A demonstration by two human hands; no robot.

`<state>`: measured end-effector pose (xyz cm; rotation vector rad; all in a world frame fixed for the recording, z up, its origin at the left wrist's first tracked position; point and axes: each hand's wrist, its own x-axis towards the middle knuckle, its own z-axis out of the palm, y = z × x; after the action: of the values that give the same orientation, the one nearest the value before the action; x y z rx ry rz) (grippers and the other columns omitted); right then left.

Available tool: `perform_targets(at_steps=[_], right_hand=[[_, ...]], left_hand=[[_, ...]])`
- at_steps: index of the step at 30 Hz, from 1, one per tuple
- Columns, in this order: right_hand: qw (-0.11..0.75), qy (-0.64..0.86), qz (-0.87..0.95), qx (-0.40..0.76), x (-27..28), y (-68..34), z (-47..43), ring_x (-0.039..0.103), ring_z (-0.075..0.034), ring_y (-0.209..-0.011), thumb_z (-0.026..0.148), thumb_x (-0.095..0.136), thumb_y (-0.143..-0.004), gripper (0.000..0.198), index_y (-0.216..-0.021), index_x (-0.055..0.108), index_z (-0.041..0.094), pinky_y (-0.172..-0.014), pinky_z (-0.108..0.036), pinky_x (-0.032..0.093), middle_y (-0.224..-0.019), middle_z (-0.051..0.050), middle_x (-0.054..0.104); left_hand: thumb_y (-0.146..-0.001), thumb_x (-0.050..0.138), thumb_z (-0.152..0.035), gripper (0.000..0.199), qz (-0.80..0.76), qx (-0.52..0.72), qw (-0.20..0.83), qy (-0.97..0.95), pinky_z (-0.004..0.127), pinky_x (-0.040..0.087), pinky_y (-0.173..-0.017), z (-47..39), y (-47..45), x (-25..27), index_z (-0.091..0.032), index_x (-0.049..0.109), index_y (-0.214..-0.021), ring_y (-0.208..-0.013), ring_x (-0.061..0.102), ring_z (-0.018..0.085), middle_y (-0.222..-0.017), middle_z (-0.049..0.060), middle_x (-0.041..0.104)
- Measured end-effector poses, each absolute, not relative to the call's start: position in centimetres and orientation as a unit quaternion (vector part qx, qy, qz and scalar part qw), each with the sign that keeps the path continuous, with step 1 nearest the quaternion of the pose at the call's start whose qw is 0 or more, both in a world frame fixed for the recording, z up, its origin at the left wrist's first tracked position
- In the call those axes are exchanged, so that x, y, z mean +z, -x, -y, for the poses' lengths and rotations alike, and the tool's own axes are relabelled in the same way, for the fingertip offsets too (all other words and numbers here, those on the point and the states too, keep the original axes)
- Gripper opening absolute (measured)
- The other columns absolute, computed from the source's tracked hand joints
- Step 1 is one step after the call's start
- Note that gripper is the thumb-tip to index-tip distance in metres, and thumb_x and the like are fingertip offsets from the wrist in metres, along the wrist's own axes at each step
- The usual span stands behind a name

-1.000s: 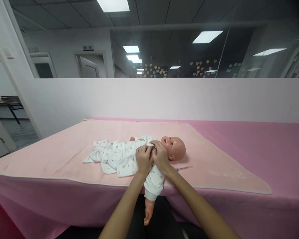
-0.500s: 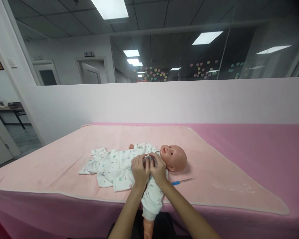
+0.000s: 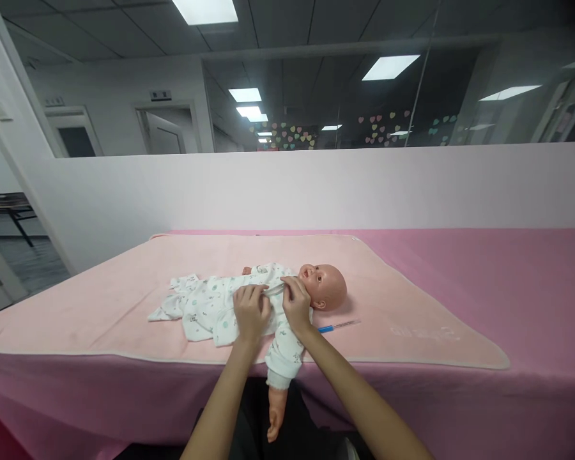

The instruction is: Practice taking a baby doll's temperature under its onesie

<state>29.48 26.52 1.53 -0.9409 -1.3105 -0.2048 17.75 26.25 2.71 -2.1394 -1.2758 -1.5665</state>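
A baby doll (image 3: 329,287) lies on its back with its head to the right. It wears white patterned baby clothes (image 3: 206,306). My left hand (image 3: 252,313) is over the doll's chest, its fingers closed on the front of the garment. Close to the doll's chin, my right hand (image 3: 297,306) pinches the garment near the neckline. Cloth is drawn up between the two hands; the fingertips are partly hidden. One sleeved doll arm (image 3: 276,409) hangs over the table's front edge, between my forearms. A slim blue-ended stick, perhaps a thermometer (image 3: 338,326), lies beside my right wrist.
The doll rests on a peach mat (image 3: 412,319) with a pale border, spread over a pink cloth (image 3: 531,294). Behind the table runs a low white wall (image 3: 316,188) with glass above it. The cloth drops down at the front edge.
My hands have moved apart: the left went toward the doll's belly, the right stays near the neck. Both now pull at the garment. The camera view has shifted slightly.
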Motion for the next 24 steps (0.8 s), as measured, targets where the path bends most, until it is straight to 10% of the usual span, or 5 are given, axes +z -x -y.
perform_targets(at_steps=[24], right_hand=[[0.548,0.447,0.701,-0.091,1.9,-28.7,-25.5,0.057,-0.016,-0.069,0.022,0.048,-0.080,0.017,-0.083,0.065,0.022,-0.063,-0.026,0.041,-0.071,-0.002,0.063]], left_hand=[[-0.079,0.045,-0.021,0.010,0.435,-0.500,0.033,0.748,0.032,0.038,-0.074,-25.9,-16.2,2.4,-0.022,0.054,-0.083,-0.081,0.053,0.018,-0.084,0.002,0.061]])
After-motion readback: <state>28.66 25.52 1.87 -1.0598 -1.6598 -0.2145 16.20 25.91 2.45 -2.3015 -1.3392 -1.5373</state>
